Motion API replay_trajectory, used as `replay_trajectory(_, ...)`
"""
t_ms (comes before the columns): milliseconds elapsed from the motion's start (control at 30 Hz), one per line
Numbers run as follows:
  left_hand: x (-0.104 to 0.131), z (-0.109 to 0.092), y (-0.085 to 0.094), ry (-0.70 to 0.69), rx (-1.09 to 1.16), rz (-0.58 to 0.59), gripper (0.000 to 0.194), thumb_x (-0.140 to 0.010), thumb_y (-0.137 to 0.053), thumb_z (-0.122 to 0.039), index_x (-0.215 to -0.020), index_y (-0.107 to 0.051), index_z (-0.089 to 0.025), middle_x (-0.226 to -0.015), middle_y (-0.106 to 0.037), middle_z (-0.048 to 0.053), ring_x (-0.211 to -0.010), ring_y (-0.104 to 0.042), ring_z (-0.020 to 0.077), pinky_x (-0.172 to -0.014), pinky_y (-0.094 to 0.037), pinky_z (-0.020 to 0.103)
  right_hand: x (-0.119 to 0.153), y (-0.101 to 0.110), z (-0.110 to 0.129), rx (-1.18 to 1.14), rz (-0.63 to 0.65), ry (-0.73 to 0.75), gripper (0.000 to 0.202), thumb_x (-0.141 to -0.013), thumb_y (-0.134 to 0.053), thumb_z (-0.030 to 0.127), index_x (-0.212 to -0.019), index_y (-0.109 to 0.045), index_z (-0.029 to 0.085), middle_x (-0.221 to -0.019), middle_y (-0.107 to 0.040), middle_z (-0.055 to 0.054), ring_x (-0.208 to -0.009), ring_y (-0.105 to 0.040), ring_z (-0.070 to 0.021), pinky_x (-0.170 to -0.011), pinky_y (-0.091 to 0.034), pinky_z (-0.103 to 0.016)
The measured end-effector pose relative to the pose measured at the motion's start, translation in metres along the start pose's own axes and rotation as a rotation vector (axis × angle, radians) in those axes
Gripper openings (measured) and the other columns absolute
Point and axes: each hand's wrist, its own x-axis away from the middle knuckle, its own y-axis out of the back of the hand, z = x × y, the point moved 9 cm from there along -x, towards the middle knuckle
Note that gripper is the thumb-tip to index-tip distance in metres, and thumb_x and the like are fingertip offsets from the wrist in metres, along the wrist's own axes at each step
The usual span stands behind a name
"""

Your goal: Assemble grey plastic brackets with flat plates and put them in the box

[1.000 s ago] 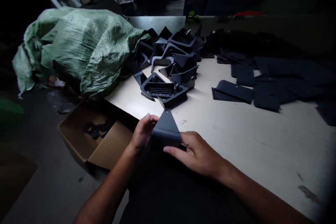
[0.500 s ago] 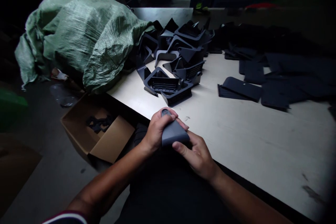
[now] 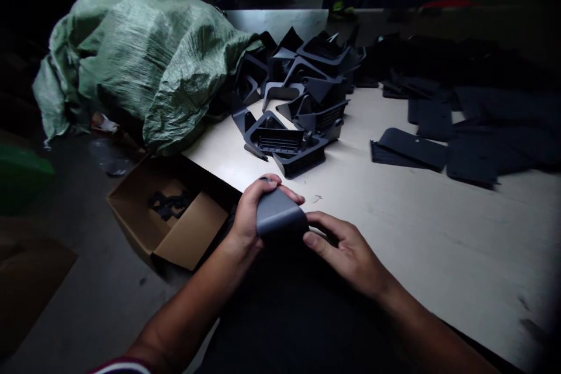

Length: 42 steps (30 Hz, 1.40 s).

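Note:
A dark grey, smooth plastic part (image 3: 280,210) with a rounded, wedge-like shape is held above the table's near edge. My left hand (image 3: 248,213) is closed around its left side, with the thumb over the top and fingertips showing beyond the far edge. At the part's right corner is my right hand (image 3: 353,254), its thumb and forefinger apart; the fingertips are at the edge, and I cannot tell whether they touch it. The part's underside is hidden. Beyond my hands, several dark angular plastic frames (image 3: 284,143) lie heaped on the pale table (image 3: 394,228).
Flat dark panels (image 3: 414,149) lie in an overlapping spread at the right. A green woven sack (image 3: 131,64) bulges over the table's left end. Below it stands an open cardboard box (image 3: 193,231) holding dark pieces (image 3: 169,204).
My left hand has moved slightly left with the grey part, tilting it so its far end is more covered. The right hand has drawn back rightward, from gripping the part to its edge.

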Motion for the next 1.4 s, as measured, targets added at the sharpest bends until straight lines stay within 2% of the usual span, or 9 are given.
replay_trajectory(167,-0.012,0.019,0.024,0.109,0.051,-0.153,0.016,-0.075,-0.068,-0.032,-0.082,-0.063,-0.019,-0.069,-0.069,0.002,-0.068,-0.067,0.0202,-0.071,-0.053,0.032,0.003,0.01,-0.013,-0.032,-0.041,-0.034,0.031,-0.103,-0.063,0.047,-0.106,-0.081,0.022,-0.097,-0.077,-0.004,-0.09,-0.07,-0.0223,-0.082,-0.054,-0.031)
replay_trajectory(300,-0.024,0.006,0.049,-0.13,-0.38,-0.195,0.018,-0.079,-0.066,-0.032,-0.074,-0.072,-0.016,-0.071,-0.065,0.0,-0.067,-0.056,0.0146,-0.067,-0.045,0.026,0.002,0.032,-0.026,-0.105,-0.153,-0.133,0.041,-0.099,-0.066,0.055,-0.086,-0.079,0.018,-0.079,-0.072,-0.004,-0.071,-0.063,-0.0195,-0.06,-0.048,-0.029)
replay_trajectory(533,-0.021,0.005,0.036,-0.08,-0.689,0.118,0.04,-0.095,-0.06,-0.052,-0.083,-0.075,-0.017,-0.074,-0.066,0.003,-0.071,-0.055,0.018,-0.067,-0.04,0.028,-0.011,0.048,-0.026,-0.147,-0.151,-0.228,0.042,-0.088,-0.077,0.059,-0.085,-0.082,0.017,-0.079,-0.073,-0.004,-0.066,-0.06,-0.0168,-0.055,-0.044,-0.027)
replay_trajectory(667,-0.015,0.021,0.025,0.098,-0.639,0.255,0.044,-0.088,-0.069,-0.057,-0.068,-0.062,-0.018,-0.061,-0.049,-0.001,-0.055,-0.039,0.0129,-0.053,-0.028,0.027,-0.019,0.046,-0.016,-0.09,-0.13,-0.225,0.043,-0.086,-0.078,0.06,-0.082,-0.082,0.017,-0.077,-0.074,-0.004,-0.066,-0.062,-0.0173,-0.056,-0.046,-0.028)
replay_trajectory(767,-0.014,0.022,0.027,0.135,-0.523,0.223,0.047,-0.079,-0.077,-0.053,-0.062,-0.048,-0.02,-0.057,-0.033,-0.006,-0.049,-0.027,0.0092,-0.049,-0.019,0.027,-0.017,0.072,0.003,0.117,-0.318,-0.083,0.036,-0.088,-0.078,0.055,-0.092,-0.083,0.02,-0.095,-0.08,-0.008,-0.087,-0.071,-0.0251,-0.074,-0.055,-0.035)
replay_trajectory(900,-0.015,-0.006,0.042,-0.097,-0.39,0.017,0.041,-0.075,-0.077,-0.047,-0.065,-0.049,-0.02,-0.059,-0.03,-0.006,-0.051,-0.024,0.009,-0.048,-0.017,0.026,0.005,0.111,0.021,0.264,-0.625,0.037,0.033,-0.089,-0.079,0.054,-0.094,-0.082,0.022,-0.093,-0.08,-0.008,-0.088,-0.072,-0.0267,-0.086,-0.055,-0.041)
replay_trajectory(1067,-0.004,-0.019,0.049,-0.252,-0.33,-0.074,0.034,-0.075,-0.076,-0.045,-0.067,-0.054,-0.02,-0.059,-0.033,-0.006,-0.053,-0.028,0.0104,-0.05,-0.023,0.026,-0.003,0.061,-0.006,-0.117,-0.208,-0.161,0.045,-0.088,-0.077,0.062,-0.089,-0.081,0.017,-0.089,-0.079,-0.009,-0.078,-0.07,-0.0213,-0.076,-0.056,-0.034)
replay_trajectory(1233,0.008,0.004,0.029,-0.116,-0.622,0.196,0.034,-0.079,-0.08,-0.049,-0.076,-0.067,-0.017,-0.065,-0.053,-0.001,-0.061,-0.044,0.0133,-0.059,-0.032,0.027,-0.01,0.016,-0.014,-0.565,-0.114,-0.235,0.044,-0.092,-0.075,0.056,-0.104,-0.078,0.014,-0.096,-0.079,-0.011,-0.085,-0.073,-0.0226,-0.09,-0.058,-0.039)
replay_trajectory(1400,-0.004,0.007,0.026,-0.001,-0.279,0.138,0.045,-0.083,-0.067,-0.062,-0.08,-0.074,-0.018,-0.072,-0.07,0.006,-0.072,-0.065,0.0221,-0.068,-0.047,0.03,-0.003,0.0,0.012,-0.037,0.013,0.003,0.023,-0.096,-0.072,0.04,-0.102,-0.077,0.019,-0.098,-0.077,-0.008,-0.088,-0.07,-0.0247,-0.086,-0.056,-0.038)
